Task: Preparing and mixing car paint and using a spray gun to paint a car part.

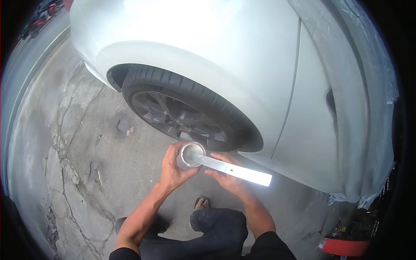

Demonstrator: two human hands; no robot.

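My left hand [174, 167] is wrapped round a small round tub [181, 163] with whitish liquid inside. A long, flat metal mixing stick [234, 170] stands tilted in the tub, its bright end leaning out to the right. My right hand [229, 178] is just right of the tub, with thumb and fingers apart on either side of the stick. The stick hides its palm, and whether the hand touches the stick or the tub I cannot tell. Beyond both hands is a pale car body [242, 56] with a dark tyre [190, 89] in its wheel arch.
Clear plastic sheeting [377, 108] drapes over the car at the right. Cracked concrete floor [65, 182] spreads to the left. A sandalled foot [201, 203] is below the tub. A red object [344, 247] lies at the lower right, and motorcycles [41, 19] stand far left.
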